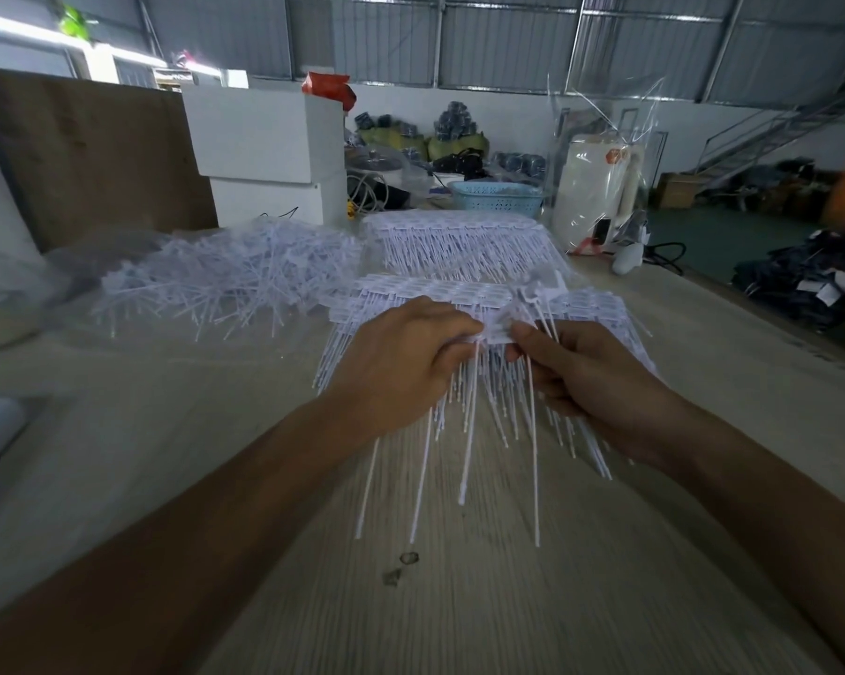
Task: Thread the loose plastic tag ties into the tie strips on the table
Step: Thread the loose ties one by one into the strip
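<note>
1. Left hand [401, 362], centre of frame: fingers curled, thumb and fingertips pinching the near edge of a white tie strip [496, 333], back of the hand facing up.
2. Right hand [586, 382], just right of centre: thumb and forefinger pinch the same strip edge from the other side, and the curled lower fingers clasp a bundle of loose ties [591, 445] that sticks out below the palm toward lower right.
3. The two thumbs nearly meet at the strip; a gap between them cannot be made out.
4. Long thin tails [467, 455] hang from the held strip toward the lower centre, ending over bare table [459, 601].
5. Beneath and behind the hands, a layered stack of strips [435, 292] lies flat on the table, centre of frame.
6. A second stack of strips [459, 231] sits further back, upper centre, near the first but apart from it.
7. A tangled heap of loose ties [225, 270] lies left of centre, beside the stacks.
8. Upper centre, behind the far stack: a pale blue basket [496, 199].
9. Upper left: white boxes [264, 138], stacked, and a brown board [89, 153] leaning beside them.
10. Two small dark marks [401, 567] on the table, lower centre.
</note>
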`<state>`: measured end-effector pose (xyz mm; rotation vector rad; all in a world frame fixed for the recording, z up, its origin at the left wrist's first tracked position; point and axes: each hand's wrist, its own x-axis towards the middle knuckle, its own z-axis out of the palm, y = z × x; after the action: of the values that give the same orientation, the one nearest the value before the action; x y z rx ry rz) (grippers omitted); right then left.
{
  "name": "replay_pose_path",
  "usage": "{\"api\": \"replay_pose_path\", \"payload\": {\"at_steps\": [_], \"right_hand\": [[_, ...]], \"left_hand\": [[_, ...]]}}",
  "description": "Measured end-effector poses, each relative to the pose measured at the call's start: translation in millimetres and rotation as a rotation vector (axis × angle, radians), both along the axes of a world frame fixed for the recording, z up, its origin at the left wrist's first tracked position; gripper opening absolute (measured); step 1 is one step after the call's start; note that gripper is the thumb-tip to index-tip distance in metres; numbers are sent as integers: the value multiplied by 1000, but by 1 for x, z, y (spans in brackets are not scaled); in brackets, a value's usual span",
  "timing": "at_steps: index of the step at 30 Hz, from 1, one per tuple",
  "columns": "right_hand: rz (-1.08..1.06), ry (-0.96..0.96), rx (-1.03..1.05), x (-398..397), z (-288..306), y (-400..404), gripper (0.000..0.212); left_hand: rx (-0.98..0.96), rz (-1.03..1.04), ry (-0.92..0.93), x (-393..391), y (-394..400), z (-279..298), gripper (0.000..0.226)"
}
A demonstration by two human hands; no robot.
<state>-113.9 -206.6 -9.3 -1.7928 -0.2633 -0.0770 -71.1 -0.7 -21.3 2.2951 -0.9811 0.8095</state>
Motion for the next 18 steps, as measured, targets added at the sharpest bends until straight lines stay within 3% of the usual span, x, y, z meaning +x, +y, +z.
{"api": "replay_pose_path", "payload": {"at_steps": [7,14,18], "right_hand": [[-88,-313,-327,3,0,-1,29],[-106,-465,-563,5,-2,-3,34],[-90,-441,-481,6,-2,-2,35]], "left_hand": [[-88,-114,128,8,-1,-4,15],[-135,-191,291,10,-2,-6,14],[-165,-173,225,12,-1,-7,12]]}}
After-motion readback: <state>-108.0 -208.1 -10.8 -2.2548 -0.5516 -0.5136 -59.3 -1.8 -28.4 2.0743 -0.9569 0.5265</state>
